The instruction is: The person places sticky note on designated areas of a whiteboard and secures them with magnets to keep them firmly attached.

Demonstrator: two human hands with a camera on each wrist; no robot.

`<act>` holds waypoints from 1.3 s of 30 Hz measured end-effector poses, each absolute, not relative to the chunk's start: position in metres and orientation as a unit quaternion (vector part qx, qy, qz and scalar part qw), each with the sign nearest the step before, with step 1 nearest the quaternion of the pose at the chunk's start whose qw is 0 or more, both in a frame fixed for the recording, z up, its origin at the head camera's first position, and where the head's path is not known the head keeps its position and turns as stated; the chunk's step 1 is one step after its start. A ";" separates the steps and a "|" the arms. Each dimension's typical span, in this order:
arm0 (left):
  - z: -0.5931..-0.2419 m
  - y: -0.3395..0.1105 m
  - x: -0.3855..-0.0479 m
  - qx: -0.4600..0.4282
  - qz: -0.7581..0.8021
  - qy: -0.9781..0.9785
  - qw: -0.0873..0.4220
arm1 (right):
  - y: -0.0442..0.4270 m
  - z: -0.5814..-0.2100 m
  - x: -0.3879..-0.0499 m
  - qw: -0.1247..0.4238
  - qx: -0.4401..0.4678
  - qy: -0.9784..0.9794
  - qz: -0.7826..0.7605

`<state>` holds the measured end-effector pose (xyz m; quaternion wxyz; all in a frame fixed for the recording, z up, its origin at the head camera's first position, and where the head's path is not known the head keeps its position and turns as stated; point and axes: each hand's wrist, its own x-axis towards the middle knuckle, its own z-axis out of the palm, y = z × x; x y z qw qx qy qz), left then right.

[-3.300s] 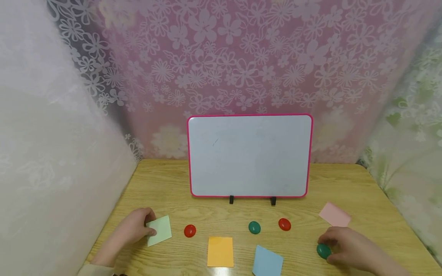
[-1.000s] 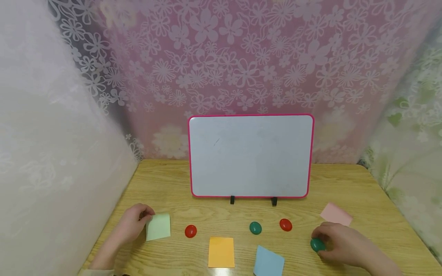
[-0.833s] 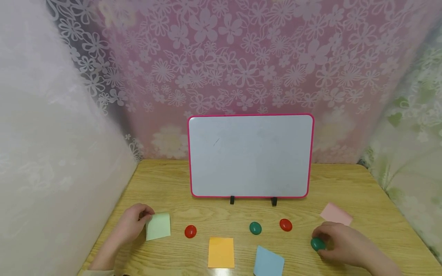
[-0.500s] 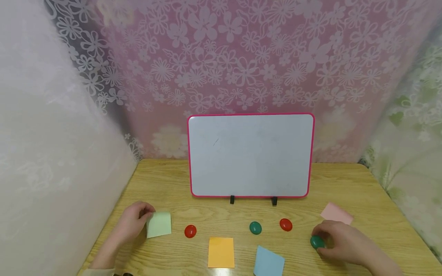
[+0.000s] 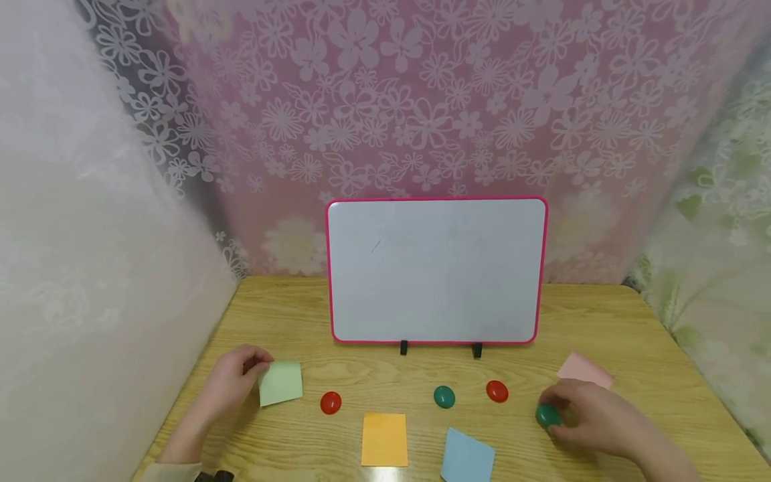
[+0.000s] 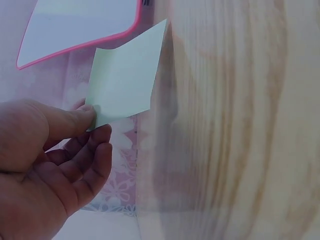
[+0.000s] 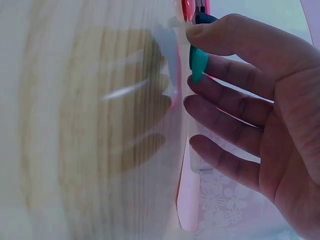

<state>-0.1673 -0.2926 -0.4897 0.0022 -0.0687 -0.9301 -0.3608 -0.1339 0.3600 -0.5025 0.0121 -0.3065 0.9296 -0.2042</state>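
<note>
Between thumb and fingertips my left hand (image 5: pixel 231 380) pinches a pale green sticky note (image 5: pixel 281 383) by its left edge. The left wrist view shows the note (image 6: pixel 127 75) lifted off the wooden surface, slightly bent near the thumb. On the right, my right hand (image 5: pixel 596 414) holds a round green magnet (image 5: pixel 547 416) between thumb and fingers, just in front of a pink sticky note (image 5: pixel 584 371). In the right wrist view the green magnet (image 7: pixel 198 62) sits by the thumb tip, with the lower fingers loosely extended.
A pink-framed whiteboard (image 5: pixel 436 271) stands on black feet at the back of the table (image 5: pixel 283 314). In front lie a red magnet (image 5: pixel 330 402), another green magnet (image 5: pixel 444 396), a second red magnet (image 5: pixel 497 391), an orange sticky note (image 5: pixel 384 439) and a blue one (image 5: pixel 467 456).
My left hand has shifted its grip to the note's upper left and raised it slightly away from me. My right hand has moved a little left and forward with the green magnet.
</note>
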 end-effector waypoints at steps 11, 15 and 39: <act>-0.484 -0.291 -0.172 -0.086 -0.395 -0.914 0.043 | 0.352 -0.499 -0.139 -0.009 -0.314 0.925 -0.213; -0.480 -0.287 -0.173 -0.082 -0.396 -0.914 0.042 | 0.350 -0.498 -0.140 -0.025 -0.318 0.924 -0.210; -0.476 -0.239 -0.186 -0.112 -0.438 -0.889 0.076 | 0.322 -0.465 -0.153 -0.061 -0.317 0.929 -0.179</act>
